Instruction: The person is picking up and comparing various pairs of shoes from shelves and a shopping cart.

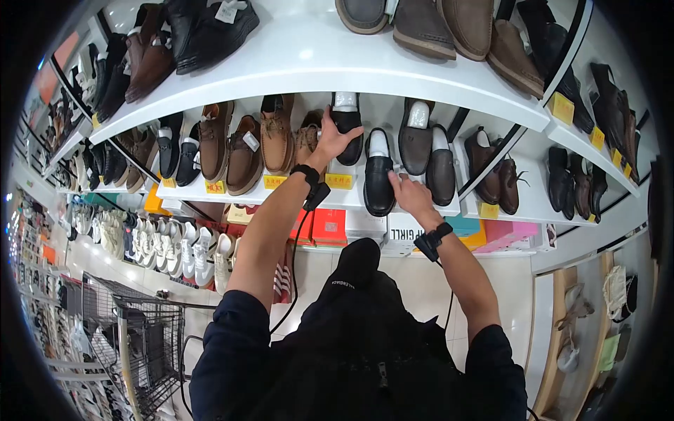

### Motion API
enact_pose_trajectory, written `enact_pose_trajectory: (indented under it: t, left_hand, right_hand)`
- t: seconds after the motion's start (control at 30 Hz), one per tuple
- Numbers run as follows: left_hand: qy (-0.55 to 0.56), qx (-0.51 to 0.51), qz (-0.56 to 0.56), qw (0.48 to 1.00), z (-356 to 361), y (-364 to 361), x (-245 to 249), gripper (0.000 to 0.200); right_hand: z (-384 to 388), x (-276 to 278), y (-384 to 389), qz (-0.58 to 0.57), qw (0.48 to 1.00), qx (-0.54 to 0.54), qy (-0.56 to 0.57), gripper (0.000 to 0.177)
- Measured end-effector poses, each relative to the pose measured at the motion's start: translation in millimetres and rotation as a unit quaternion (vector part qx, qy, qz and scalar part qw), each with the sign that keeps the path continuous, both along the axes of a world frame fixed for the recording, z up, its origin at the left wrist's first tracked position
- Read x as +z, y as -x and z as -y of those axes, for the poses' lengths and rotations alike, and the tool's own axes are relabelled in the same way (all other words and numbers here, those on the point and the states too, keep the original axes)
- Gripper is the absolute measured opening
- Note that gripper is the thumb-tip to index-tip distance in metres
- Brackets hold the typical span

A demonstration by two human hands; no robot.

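Note:
On the middle shelf, my left hand (337,140) grips a black shoe (346,121) stuffed with white padding. Its thumb lies across the shoe and its fingers are along the left side. Just right of it stands a black loafer (379,184), toe toward me, with white padding in its opening. My right hand (413,194) is closed against this loafer's right side near the toe; some fingertips are hidden. A grey-brown slip-on pair has one shoe (415,144) behind my right hand and the other (440,168) to its right. Brown lace-up shoes (276,137) stand left of my left hand.
The upper shelf (316,81) overhangs the middle one and carries more shoes. Yellow price tags (339,182) line the shelf edge. Shoe boxes (329,226) are stacked below. A wire shopping cart (140,337) stands at the lower left, and cables hang from both wrist straps.

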State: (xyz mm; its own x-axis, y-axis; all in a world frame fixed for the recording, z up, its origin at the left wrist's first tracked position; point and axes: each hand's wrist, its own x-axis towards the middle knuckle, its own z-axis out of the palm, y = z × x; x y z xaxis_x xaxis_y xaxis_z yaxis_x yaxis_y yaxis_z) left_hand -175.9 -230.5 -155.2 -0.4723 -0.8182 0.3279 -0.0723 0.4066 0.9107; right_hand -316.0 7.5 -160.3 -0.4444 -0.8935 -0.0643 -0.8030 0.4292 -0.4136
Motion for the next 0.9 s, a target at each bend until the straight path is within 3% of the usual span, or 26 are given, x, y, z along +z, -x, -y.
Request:
enact_pose_trajectory:
  t: [0.03,0.07,0.17,0.33,0.6,0.77,0.9]
  left_hand:
    - [0.013,0.013,0.022,1.0,2,1,-1,0.127]
    - [0.024,0.026,0.043,0.998,4,3,-4,0.127]
    - [0.024,0.043,0.095,0.994,-13,-5,14,0.127]
    - [0.036,0.061,0.126,0.989,-19,-10,10,0.125]
    - [0.048,0.028,0.047,0.997,-27,-4,-10,0.122]
    - [0.135,0.14,0.128,0.972,-41,-1,-2,0.124]
    - [0.102,0.143,0.123,0.977,-64,-16,12,0.12]
  right_hand:
    - [-4,9,-4,0.032,0.999,-0.004,-0.033,0.09]
    - [-10,16,-10,0.033,0.999,-0.007,-0.035,0.09]
    - [-23,23,-29,0.039,0.991,0.108,-0.072,0.135]
    - [-14,8,-28,0.042,0.996,0.07,-0.033,0.127]
    - [1,-11,-32,0.064,0.998,0.026,0.011,0.12]
    - [-3,-3,-38,0.096,0.995,0.014,-0.004,0.115]
    - [-11,-26,-24,0.117,0.992,0.031,0.028,0.112]
